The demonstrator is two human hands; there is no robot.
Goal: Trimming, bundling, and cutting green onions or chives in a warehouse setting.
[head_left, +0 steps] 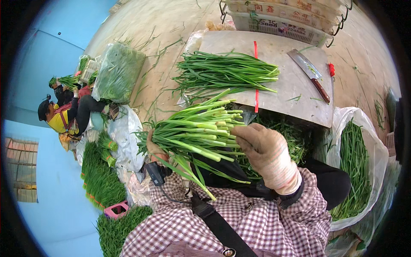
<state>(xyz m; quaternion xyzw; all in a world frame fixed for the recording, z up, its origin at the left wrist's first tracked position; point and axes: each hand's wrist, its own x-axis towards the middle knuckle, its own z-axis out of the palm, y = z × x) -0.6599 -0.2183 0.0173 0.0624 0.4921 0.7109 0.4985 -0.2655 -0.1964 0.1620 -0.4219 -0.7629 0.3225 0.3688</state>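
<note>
A loose bunch of garlic chives point(197, 132) lies across my lap area, pale stem ends to the right. My left hand point(155, 147) is wrapped round its leafy part, mostly hidden by the leaves. At the stem ends, my right hand point(263, 152), in a soiled white work glove, has thumb and fingers pinched together on a chive stem. Beyond, a second chive bundle point(227, 73) rests on a grey board point(295, 107), over a red strip point(256, 100). A cleaver with a wooden handle point(310, 73) lies on the board's right side.
Chives fill a white plastic bag point(376, 171) at right. Stacked white crates point(278, 28) stand behind the board. Tied chive bundles point(100, 171) and a pink plastic piece point(116, 210) are at left. A person point(64, 118) sits farther left, near a wrapped green bale point(119, 73).
</note>
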